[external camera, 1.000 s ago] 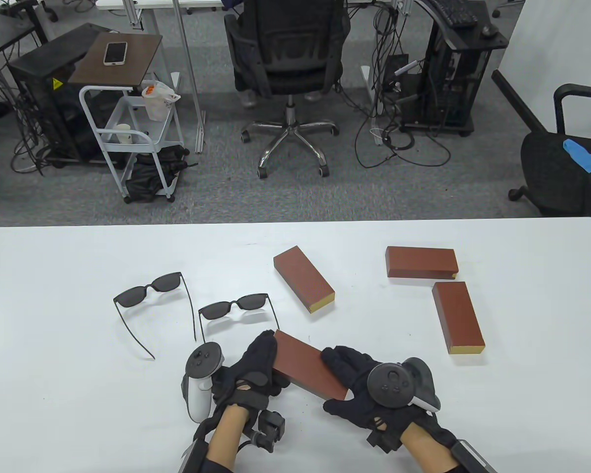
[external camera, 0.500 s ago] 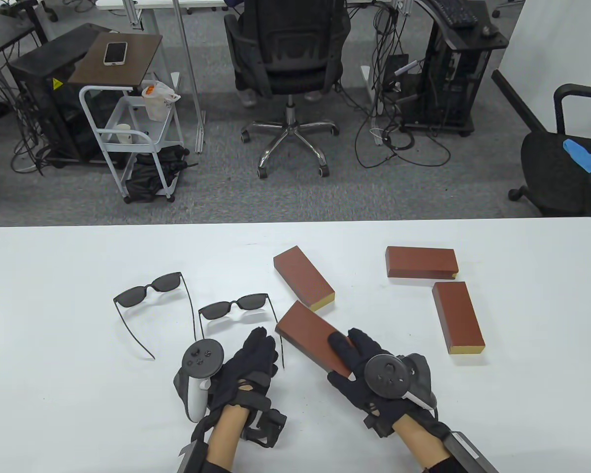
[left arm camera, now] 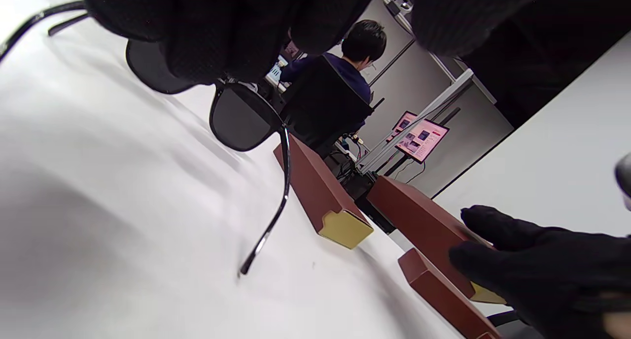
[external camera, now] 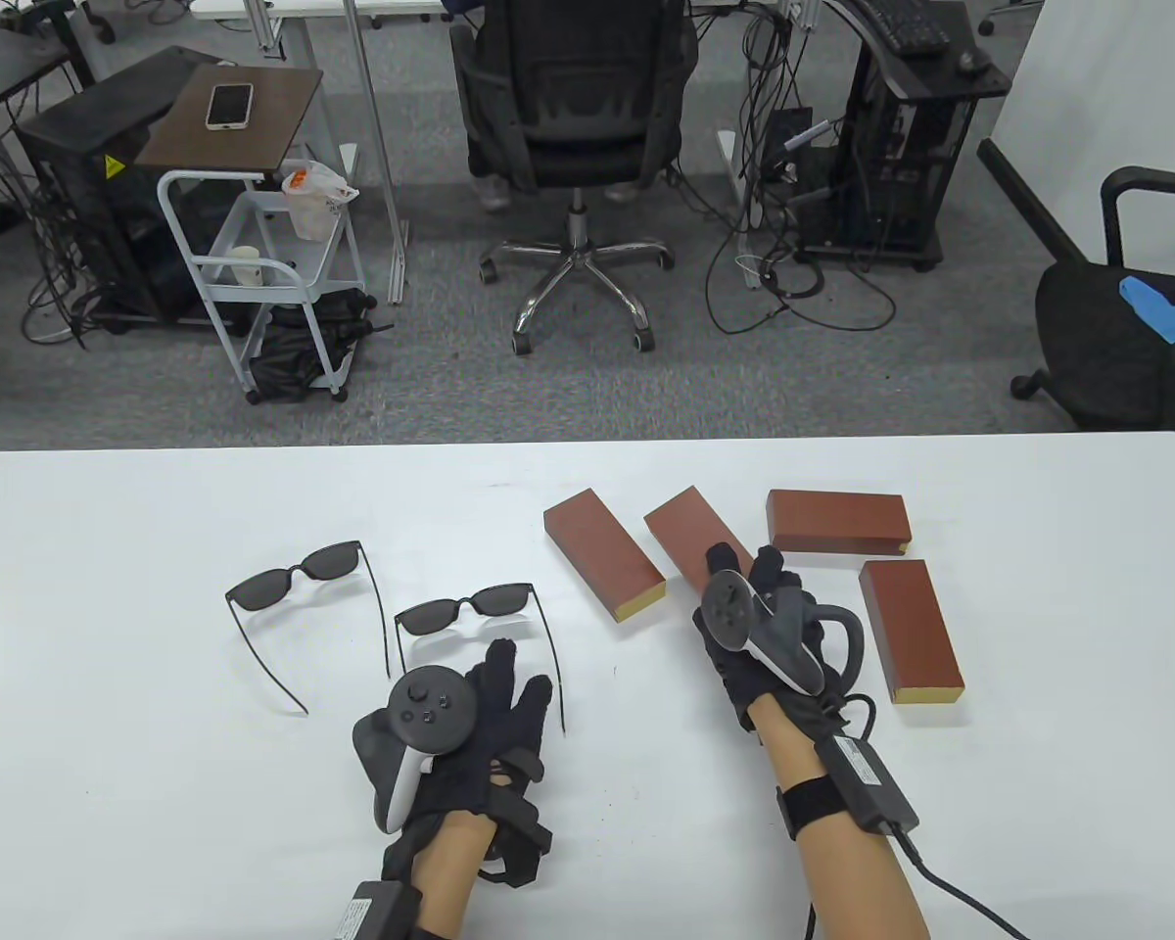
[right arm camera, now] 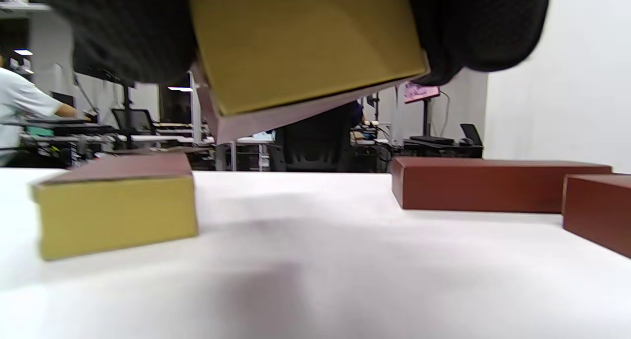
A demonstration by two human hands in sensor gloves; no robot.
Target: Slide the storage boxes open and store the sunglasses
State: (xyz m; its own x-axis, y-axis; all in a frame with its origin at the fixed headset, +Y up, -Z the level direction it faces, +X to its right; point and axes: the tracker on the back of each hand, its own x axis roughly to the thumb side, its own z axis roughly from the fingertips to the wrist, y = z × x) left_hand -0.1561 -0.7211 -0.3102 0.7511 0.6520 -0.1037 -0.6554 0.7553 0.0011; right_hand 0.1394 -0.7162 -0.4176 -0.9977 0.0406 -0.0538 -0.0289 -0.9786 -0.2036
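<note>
While the white table (external camera: 108,783) takes up the lower half of the table view, its contents list as follows. Storage boxes, four, red-brown with yellow ends: one lying diagonally just past centre at 12 o'clock (external camera: 602,554), yellow end toward the person; one held box (external camera: 683,524) immediately at its 3 o'clock, near end lifted off the table in the right wrist view, far end hidden there; one lying crosswise at 2 o'clock (external camera: 837,521); one lying lengthwise (external camera: 909,627) just on the near side of that, yellow end toward the person. All four appear closed. Sunglasses, two pairs, dark lenses, temples unfolded toward the person: the far pair at 10 o'clock (external camera: 299,573), untouched; the near pair (external camera: 465,607) at 9 o'clock of the diagonal box. Right hand (external camera: 744,627): fingers curled round the near end of the held box, gripping it from both sides. Left hand (external camera: 490,725): flat on the table between the temples of the near pair, fingers (external camera: 504,661) spread and straight, tips just short of the lenses; whether they touch the frame cannot be told. Trackers, one per hand: left (external camera: 421,720), right (external camera: 754,627).
</note>
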